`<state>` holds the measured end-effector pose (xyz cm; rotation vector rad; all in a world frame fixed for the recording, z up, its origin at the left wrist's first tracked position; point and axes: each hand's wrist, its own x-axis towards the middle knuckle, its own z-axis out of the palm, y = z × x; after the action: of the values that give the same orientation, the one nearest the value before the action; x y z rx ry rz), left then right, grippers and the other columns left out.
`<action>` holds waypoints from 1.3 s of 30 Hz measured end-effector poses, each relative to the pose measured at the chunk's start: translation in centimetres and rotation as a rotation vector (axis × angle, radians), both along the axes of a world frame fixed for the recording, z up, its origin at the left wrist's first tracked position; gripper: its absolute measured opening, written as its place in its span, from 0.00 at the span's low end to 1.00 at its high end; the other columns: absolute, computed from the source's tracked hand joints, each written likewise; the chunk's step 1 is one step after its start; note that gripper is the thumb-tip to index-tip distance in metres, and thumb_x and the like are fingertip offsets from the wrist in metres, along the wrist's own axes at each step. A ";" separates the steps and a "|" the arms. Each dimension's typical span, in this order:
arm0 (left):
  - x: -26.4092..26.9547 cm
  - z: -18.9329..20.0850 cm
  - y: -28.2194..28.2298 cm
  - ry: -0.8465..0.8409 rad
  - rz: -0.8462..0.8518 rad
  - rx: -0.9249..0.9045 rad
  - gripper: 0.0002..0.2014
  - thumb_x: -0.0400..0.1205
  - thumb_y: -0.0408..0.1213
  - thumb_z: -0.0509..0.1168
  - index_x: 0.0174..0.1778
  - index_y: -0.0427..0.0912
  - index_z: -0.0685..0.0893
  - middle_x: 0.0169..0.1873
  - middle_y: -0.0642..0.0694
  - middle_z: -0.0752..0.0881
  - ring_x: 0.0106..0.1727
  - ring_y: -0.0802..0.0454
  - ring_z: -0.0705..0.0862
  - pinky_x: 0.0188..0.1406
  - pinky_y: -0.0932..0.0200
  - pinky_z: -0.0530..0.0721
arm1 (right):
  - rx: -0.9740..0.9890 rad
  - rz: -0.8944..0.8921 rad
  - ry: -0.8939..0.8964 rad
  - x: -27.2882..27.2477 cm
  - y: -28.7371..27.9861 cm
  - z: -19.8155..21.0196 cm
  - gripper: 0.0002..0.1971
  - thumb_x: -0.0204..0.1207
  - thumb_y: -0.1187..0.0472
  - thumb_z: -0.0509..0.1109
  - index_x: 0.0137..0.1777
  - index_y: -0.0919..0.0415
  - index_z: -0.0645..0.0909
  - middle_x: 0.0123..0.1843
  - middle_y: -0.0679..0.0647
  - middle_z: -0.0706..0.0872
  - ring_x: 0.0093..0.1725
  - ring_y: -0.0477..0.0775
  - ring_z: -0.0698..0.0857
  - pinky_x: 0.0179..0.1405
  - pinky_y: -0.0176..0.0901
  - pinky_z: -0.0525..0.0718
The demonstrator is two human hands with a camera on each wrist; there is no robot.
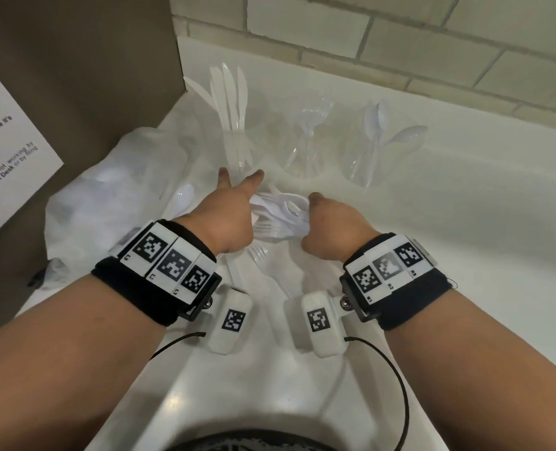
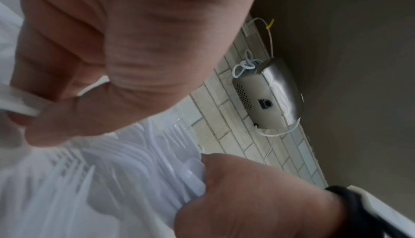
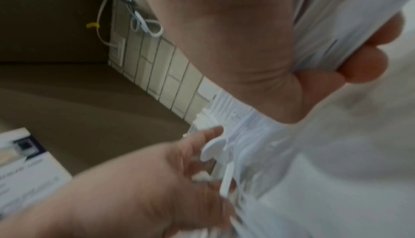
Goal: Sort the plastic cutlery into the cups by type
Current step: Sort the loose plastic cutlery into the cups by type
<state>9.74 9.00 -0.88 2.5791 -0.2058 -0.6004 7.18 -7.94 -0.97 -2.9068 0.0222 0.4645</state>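
Observation:
Three clear cups stand at the back of the white counter: the left cup holds knives, the middle cup forks, the right cup spoons. My right hand grips a mixed bundle of white plastic cutlery in front of the cups. My left hand reaches into the bundle's tips, two digits pointing forward. In the left wrist view its thumb and fingers pinch one white handle; which type it is I cannot tell. The bundle is blurred in the right wrist view.
A clear fork lies on the counter under my hands. A white spoon lies on a crumpled plastic bag at the left. A printed notice hangs on the brown side panel. Tiled wall runs behind the cups.

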 end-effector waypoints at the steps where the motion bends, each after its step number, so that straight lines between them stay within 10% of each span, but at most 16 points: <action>1: 0.1 0.1 0.0 0.003 0.005 0.004 0.51 0.74 0.18 0.60 0.83 0.63 0.43 0.84 0.37 0.36 0.61 0.37 0.84 0.22 0.65 0.73 | -0.003 -0.014 0.002 0.1 -0.4 0.3 0.18 0.73 0.68 0.66 0.61 0.64 0.67 0.36 0.49 0.71 0.40 0.56 0.77 0.27 0.40 0.69; 5: 0.3 0.2 0.2 0.015 -0.044 0.045 0.51 0.75 0.19 0.61 0.84 0.61 0.40 0.84 0.38 0.36 0.60 0.38 0.84 0.25 0.63 0.78 | -0.001 -0.097 -0.051 0.4 -2.8 1.8 0.15 0.71 0.67 0.66 0.56 0.62 0.67 0.37 0.49 0.72 0.44 0.57 0.79 0.38 0.44 0.75; 8: 0.2 0.5 0.3 -0.023 -0.061 0.063 0.48 0.78 0.30 0.69 0.85 0.56 0.43 0.85 0.39 0.38 0.69 0.40 0.79 0.58 0.57 0.83 | 0.144 -0.154 -0.176 0.8 -3.7 3.6 0.16 0.70 0.66 0.69 0.54 0.60 0.67 0.38 0.47 0.73 0.41 0.54 0.77 0.30 0.39 0.72; 12: -0.3 1.4 -0.3 -0.236 0.130 -0.420 0.18 0.87 0.44 0.59 0.73 0.49 0.75 0.76 0.44 0.73 0.70 0.48 0.78 0.71 0.55 0.74 | 0.875 -0.255 -0.357 1.5 -1.7 6.3 0.17 0.62 0.70 0.73 0.52 0.59 0.77 0.38 0.51 0.83 0.37 0.52 0.82 0.35 0.41 0.77; 15: -0.7 2.5 -1.2 0.118 0.402 -1.019 0.15 0.87 0.53 0.56 0.56 0.50 0.83 0.59 0.46 0.85 0.59 0.49 0.85 0.64 0.49 0.82 | 1.296 -0.235 -0.410 2.1 0.8 7.8 0.09 0.57 0.71 0.69 0.36 0.59 0.82 0.33 0.59 0.82 0.36 0.57 0.82 0.37 0.49 0.78; 20: -0.3 3.0 -0.6 0.793 0.568 -1.278 0.36 0.79 0.68 0.54 0.60 0.36 0.83 0.57 0.33 0.84 0.62 0.27 0.83 0.61 0.35 0.80 | 1.534 -0.171 -0.463 3.7 3.6 9.8 0.12 0.58 0.73 0.68 0.38 0.58 0.84 0.32 0.55 0.82 0.37 0.56 0.83 0.41 0.48 0.80; 25: 0.3 5.0 -0.4 0.787 0.734 -1.630 0.25 0.88 0.51 0.55 0.54 0.28 0.81 0.43 0.30 0.88 0.46 0.35 0.88 0.57 0.40 0.86 | 1.451 -0.170 -0.525 4.8 5.8 9.2 0.19 0.57 0.69 0.73 0.49 0.75 0.80 0.38 0.60 0.86 0.41 0.56 0.87 0.43 0.46 0.84; 30: 1.0 5.6 -0.3 0.628 0.819 -1.659 0.14 0.86 0.26 0.51 0.53 0.26 0.83 0.35 0.36 0.88 0.32 0.45 0.87 0.36 0.50 0.91 | 1.376 -0.208 -0.471 4.3 7.1 7.8 0.12 0.58 0.68 0.78 0.43 0.65 0.86 0.39 0.57 0.90 0.46 0.59 0.91 0.52 0.61 0.89; 39: 0.2 6.2 -0.3 0.581 0.861 -1.660 0.15 0.87 0.29 0.51 0.49 0.30 0.84 0.33 0.37 0.90 0.39 0.45 0.87 0.51 0.48 0.86 | 1.411 -0.271 -0.394 4.0 7.6 7.4 0.10 0.64 0.77 0.76 0.40 0.62 0.88 0.39 0.55 0.92 0.42 0.54 0.91 0.48 0.53 0.89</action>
<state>9.98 8.70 5.33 0.6833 0.4289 -0.4434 11.19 -0.29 6.46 -1.5148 0.0181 -0.1499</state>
